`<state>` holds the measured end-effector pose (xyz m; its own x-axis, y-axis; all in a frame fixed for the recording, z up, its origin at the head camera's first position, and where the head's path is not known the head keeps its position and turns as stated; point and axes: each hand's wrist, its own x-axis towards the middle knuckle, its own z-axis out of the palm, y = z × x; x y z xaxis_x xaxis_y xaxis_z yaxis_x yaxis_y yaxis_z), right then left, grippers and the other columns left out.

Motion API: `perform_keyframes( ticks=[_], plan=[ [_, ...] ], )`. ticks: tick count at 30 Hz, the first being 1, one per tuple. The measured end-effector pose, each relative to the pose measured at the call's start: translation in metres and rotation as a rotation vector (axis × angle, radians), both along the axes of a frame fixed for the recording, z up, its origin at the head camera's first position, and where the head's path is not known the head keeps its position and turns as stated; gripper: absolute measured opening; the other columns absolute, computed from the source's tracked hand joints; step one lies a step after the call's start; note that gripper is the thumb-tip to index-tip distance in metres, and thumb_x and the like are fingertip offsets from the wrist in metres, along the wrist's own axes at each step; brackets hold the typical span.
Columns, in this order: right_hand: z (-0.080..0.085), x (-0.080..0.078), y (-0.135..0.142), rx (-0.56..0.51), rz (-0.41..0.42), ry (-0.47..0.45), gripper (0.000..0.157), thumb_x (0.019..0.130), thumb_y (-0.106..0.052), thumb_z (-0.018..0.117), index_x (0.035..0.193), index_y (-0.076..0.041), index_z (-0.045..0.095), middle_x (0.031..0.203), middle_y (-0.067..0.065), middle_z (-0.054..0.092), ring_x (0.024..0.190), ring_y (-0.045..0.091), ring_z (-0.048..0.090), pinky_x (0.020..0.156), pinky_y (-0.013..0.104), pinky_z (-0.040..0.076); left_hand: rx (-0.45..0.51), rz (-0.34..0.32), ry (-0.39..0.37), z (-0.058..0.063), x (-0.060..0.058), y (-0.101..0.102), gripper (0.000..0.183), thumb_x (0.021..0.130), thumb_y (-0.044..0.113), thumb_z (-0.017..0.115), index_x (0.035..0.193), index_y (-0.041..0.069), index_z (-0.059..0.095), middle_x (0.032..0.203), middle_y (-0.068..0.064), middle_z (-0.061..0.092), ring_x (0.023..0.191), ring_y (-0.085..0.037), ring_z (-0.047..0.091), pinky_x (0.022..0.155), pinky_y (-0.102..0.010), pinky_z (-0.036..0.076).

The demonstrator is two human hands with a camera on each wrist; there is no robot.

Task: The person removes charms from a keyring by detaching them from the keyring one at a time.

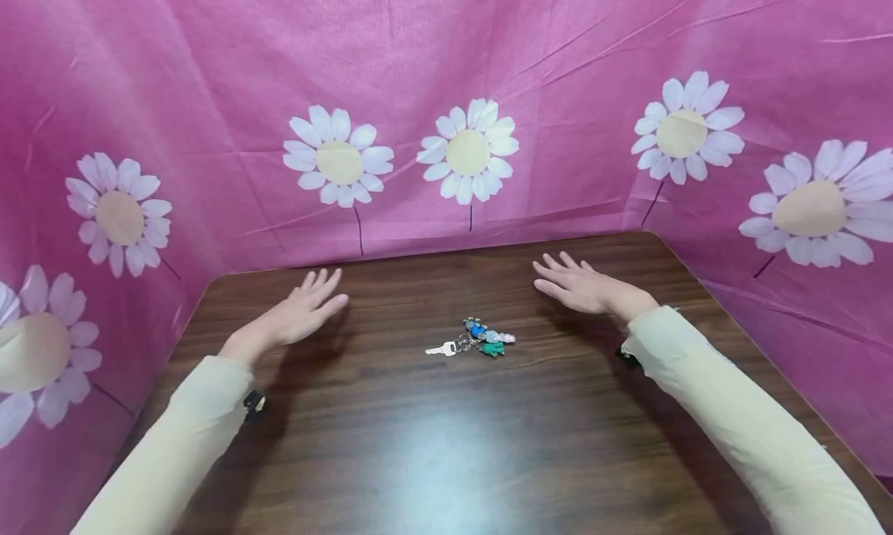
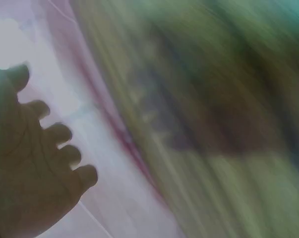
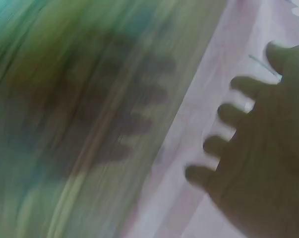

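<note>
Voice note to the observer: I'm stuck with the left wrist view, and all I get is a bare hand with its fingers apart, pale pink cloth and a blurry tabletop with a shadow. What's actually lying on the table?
Observer: A flat, silver-coloured metal key next to a cluster of small blue, green and pale charms, on the brown wood-grain table.
Operator: Which way does the key point?
Observer: Its narrow end points to the person's left, away from the charms.
Operator: And over on the other side?
Observer: The bare right hand, fingers apart, has nothing in its grip.
</note>
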<state>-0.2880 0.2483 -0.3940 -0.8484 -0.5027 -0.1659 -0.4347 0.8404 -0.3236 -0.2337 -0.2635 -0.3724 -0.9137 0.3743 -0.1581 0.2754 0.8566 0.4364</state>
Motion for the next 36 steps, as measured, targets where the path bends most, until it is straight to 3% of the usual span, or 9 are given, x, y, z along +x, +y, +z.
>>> perform_keyframes(
  ticks=[3, 7, 10, 15, 21, 29, 36],
  plan=[
    [0.003, -0.002, -0.014, -0.195, 0.025, -0.07, 0.065, 0.109, -0.053, 0.032, 0.16, -0.014, 0.029, 0.165, 0.014, 0.024, 0.151, 0.039, 0.017, 0.122, 0.06, 0.014, 0.057, -0.058, -0.009, 0.008, -0.005, 0.028, 0.079, 0.106, 0.053, 0.044, 0.163, 0.011, 0.009, 0.166, -0.021, 0.002, 0.152, -0.04, -0.005, 0.123, -0.058, 0.001],
    [-0.001, -0.001, -0.039, -0.482, 0.067, -0.216, 0.061, 0.108, -0.044, 0.047, 0.159, -0.014, 0.033, 0.161, 0.012, 0.036, 0.14, 0.034, 0.043, 0.111, 0.052, 0.042, 0.156, -0.166, 0.009, 0.007, -0.008, 0.068, 0.084, 0.1, 0.045, 0.062, 0.161, 0.006, 0.019, 0.165, -0.018, 0.021, 0.149, -0.034, 0.026, 0.123, -0.049, 0.02],
    [-0.008, 0.005, -0.058, -0.572, 0.124, -0.325, 0.066, 0.104, -0.037, 0.059, 0.158, -0.009, 0.034, 0.159, 0.014, 0.039, 0.134, 0.034, 0.051, 0.101, 0.049, 0.052, 0.234, -0.222, -0.038, -0.001, -0.008, 0.098, 0.076, 0.095, 0.033, 0.073, 0.154, -0.001, 0.038, 0.154, -0.018, 0.045, 0.135, -0.03, 0.049, 0.116, -0.045, 0.037],
    [-0.022, 0.012, -0.081, -0.538, 0.236, -0.385, 0.075, 0.096, -0.03, 0.073, 0.156, -0.004, 0.036, 0.156, 0.016, 0.042, 0.141, 0.032, 0.043, 0.115, 0.048, 0.039, 0.313, -0.235, -0.172, -0.016, -0.009, 0.137, 0.053, 0.085, 0.017, 0.083, 0.129, -0.004, 0.063, 0.121, -0.017, 0.07, 0.108, -0.027, 0.068, 0.094, -0.036, 0.056],
    [-0.029, 0.019, -0.09, -0.486, 0.313, -0.375, 0.088, 0.087, -0.023, 0.083, 0.155, 0.001, 0.033, 0.15, 0.022, 0.044, 0.136, 0.034, 0.044, 0.106, 0.048, 0.047, 0.312, -0.251, -0.201, -0.035, -0.013, 0.163, 0.046, 0.078, 0.015, 0.089, 0.117, -0.001, 0.071, 0.107, -0.011, 0.073, 0.097, -0.021, 0.069, 0.088, -0.028, 0.057],
    [-0.036, 0.027, -0.093, -0.432, 0.259, -0.247, 0.087, 0.081, -0.03, 0.088, 0.15, -0.001, 0.044, 0.124, 0.015, 0.054, 0.105, 0.024, 0.055, 0.087, 0.036, 0.052, 0.291, -0.201, -0.126, -0.05, -0.012, 0.173, 0.034, 0.074, 0.014, 0.092, 0.103, 0.005, 0.077, 0.092, -0.001, 0.074, 0.088, -0.016, 0.067, 0.08, -0.025, 0.055],
    [-0.04, 0.031, -0.093, -0.418, 0.245, -0.186, 0.083, 0.079, -0.029, 0.089, 0.145, 0.0, 0.049, 0.116, 0.012, 0.055, 0.098, 0.021, 0.057, 0.083, 0.031, 0.052, 0.26, -0.157, -0.09, -0.052, -0.008, 0.178, 0.03, 0.072, 0.012, 0.092, 0.098, 0.009, 0.078, 0.086, 0.003, 0.072, 0.086, -0.014, 0.065, 0.078, -0.026, 0.054]
  ],
)
